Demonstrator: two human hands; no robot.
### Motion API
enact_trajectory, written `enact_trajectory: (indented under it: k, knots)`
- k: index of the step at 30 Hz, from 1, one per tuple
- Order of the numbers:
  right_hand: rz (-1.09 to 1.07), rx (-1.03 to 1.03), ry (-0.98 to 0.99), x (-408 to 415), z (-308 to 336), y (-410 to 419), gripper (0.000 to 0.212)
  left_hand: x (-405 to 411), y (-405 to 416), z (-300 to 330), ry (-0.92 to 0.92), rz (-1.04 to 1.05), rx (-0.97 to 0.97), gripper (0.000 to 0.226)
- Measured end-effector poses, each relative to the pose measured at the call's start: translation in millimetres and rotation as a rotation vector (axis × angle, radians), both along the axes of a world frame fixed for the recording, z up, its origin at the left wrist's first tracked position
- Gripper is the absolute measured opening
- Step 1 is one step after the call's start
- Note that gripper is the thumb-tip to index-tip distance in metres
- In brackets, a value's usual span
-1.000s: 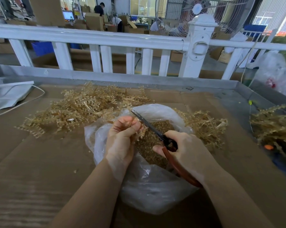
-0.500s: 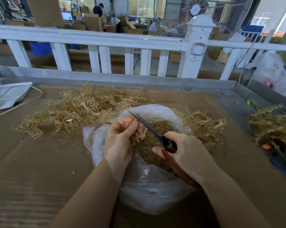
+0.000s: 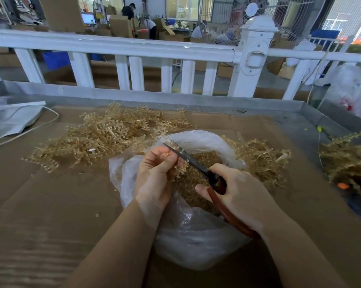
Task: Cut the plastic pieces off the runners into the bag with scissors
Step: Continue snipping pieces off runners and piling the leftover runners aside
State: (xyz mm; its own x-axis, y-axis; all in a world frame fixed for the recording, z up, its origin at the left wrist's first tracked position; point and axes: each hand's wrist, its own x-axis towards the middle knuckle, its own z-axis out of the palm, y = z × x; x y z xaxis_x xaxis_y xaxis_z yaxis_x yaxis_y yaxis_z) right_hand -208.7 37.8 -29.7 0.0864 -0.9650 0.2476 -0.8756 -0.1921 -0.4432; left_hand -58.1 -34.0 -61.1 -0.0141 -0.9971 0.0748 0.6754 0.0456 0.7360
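The desk [image 3: 51, 215] is covered in brown cardboard and walled by a low metal rim, with a white fence [image 3: 113, 48] behind it. Across its far half lies the big pile [image 3: 105, 138] of tan runners, probably kept within reach of the left arm so the next one can be picked up quickly. A smaller pile [image 3: 260, 159] sits just right of the bag, and another heap [image 3: 345, 161] lies at the right edge; which of these are already stripped I cannot tell.

The clear bag [image 3: 188, 242] stands in the middle, near the person, its mouth rolled open and upward so cut pieces [image 3: 196, 179] drop straight in. It already holds a deep layer of them.

The left hand [image 3: 154, 175] is curled around 1 runner [image 3: 180, 168], pinching it over the bag's mouth so anything snipped falls inside. The right hand [image 3: 237, 194] is closed on the red handles of the scissors [image 3: 188, 156], whose dark blades point up and left across the runner, beside the left fingertips. Cutting looks well under way, with much stock left.
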Motion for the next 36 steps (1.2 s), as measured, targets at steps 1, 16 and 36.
enact_trajectory:
  k: [1,16,36]
  knots:
    - [-0.001,-0.008,0.003,0.6,-0.1,0.0,0.030,0.4,-0.3,-0.4,0.000,-0.004,0.005,0.027]
    - [-0.022,-0.041,-0.085,11.7,-5.0,-5.4,0.034,2.2,2.2,0.1,0.003,-0.108,0.044,0.015]
    - [-0.016,-0.048,-0.064,18.6,-5.5,-8.8,0.035,1.6,-0.9,-2.4,0.054,-0.120,0.088,0.016]
